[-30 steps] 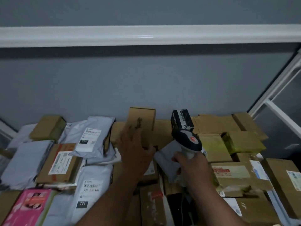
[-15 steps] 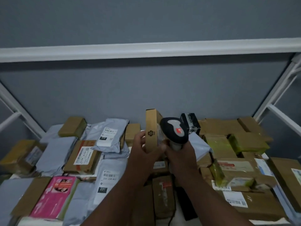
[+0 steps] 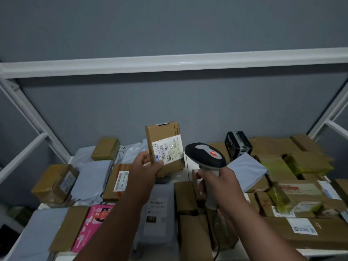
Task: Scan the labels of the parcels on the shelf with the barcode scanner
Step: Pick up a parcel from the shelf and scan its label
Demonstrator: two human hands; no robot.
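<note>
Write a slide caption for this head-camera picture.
Left hand holds up a box, label facing the scanner gripped in the right hand, above a parcel-covered shelf.

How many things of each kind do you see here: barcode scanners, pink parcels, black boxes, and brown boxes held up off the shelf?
barcode scanner: 1
pink parcel: 1
black box: 1
held-up brown box: 1
Total: 4

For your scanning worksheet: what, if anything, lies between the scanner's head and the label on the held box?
Nothing: in the head view the scanner faces the label on the box across a bare gap.
</note>
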